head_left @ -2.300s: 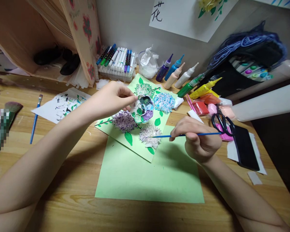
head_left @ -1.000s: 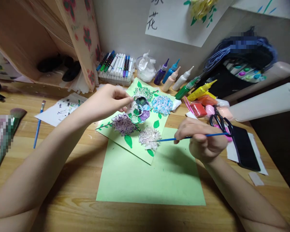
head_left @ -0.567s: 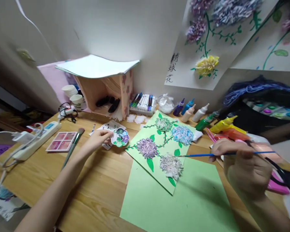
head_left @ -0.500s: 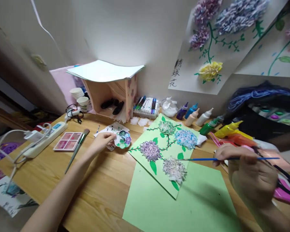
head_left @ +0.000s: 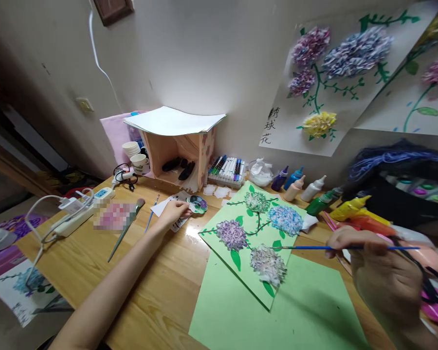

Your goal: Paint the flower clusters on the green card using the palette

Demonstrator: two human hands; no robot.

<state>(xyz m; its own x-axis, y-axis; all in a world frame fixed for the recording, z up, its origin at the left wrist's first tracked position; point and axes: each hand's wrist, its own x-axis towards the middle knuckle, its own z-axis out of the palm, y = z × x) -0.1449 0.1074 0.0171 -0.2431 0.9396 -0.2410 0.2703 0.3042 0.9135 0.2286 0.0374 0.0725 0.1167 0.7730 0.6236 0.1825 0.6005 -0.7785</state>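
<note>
- I see my left hand (head_left: 178, 211) at the far side of the table (head_left: 160, 282), pinched nearly closed, thumb and fingertips gripping the near edge of the palette (head_left: 198, 204).
- Palette sits at the right edge of the stained paper (head_left: 162, 206); can't tell if it's resting or lifted. Dark green and purple paint in it.
- My right hand (head_left: 381, 265) is curled closed round the blue paintbrush (head_left: 306, 248), handle about level, bristles pointing left.
- Bristle tip is at the upper edge of the pale flower (head_left: 268, 265); I can't tell if it touches.
- That flower is on the green card (head_left: 247, 274), along with the purple flower (head_left: 231, 235), blue flower (head_left: 285, 220) and green-white flower (head_left: 256, 201). Painted stems and leaves between them.
- Card lies askew, partly over the larger green sheet (head_left: 222, 306).
- Left of my left hand: thin brush (head_left: 152, 214), then big soft brush (head_left: 126, 231), both flat on the table.
- Behind the card: markers (head_left: 228, 170), bowl (head_left: 261, 182) with white tissue, upright purple bottle (head_left: 280, 179) and white bottle (head_left: 313, 189).
- Yellow bottle (head_left: 348, 209) lies tilted beyond my right hand.
</note>
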